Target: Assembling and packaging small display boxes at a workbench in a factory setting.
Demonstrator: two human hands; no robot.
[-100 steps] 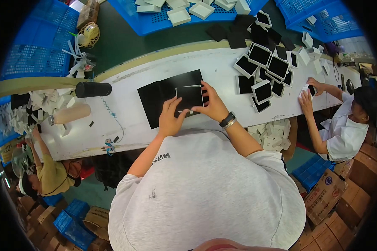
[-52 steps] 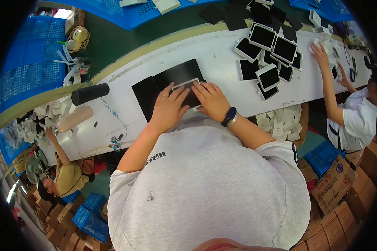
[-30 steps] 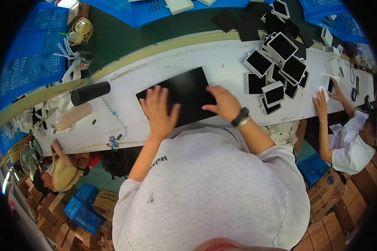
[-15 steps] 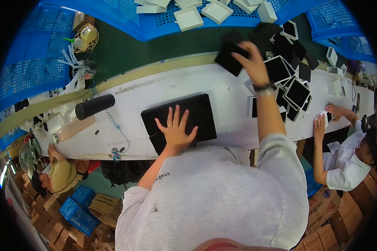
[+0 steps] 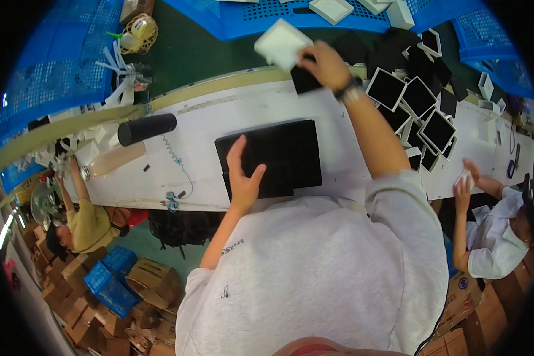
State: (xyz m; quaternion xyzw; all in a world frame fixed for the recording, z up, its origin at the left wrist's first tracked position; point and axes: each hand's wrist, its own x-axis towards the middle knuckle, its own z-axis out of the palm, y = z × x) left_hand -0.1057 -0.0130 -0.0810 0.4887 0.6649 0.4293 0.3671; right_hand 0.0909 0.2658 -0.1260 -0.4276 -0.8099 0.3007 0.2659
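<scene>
My left hand rests on its edge over a stack of flat black pieces, its thumb apart from the fingers. At the bench's far edge my right hand grips a shallow white box by its near right corner, with the box tilted and slightly blurred. A black flat piece shows just beneath that hand; whether the hand touches it I cannot tell. To the right lies a heap of white-rimmed trays with black insides, mixed with loose black pieces.
Blue crates with white boxes stand beyond the bench. On its left lie a black cylinder, a pinkish bottle and blue-handled snips with a coiled cord. Co-workers sit at left and right.
My right hand has moved left from the black pieces and now holds a white box. My left hand has gone from spread flat to turned on its edge. The whole view has shifted slightly.
</scene>
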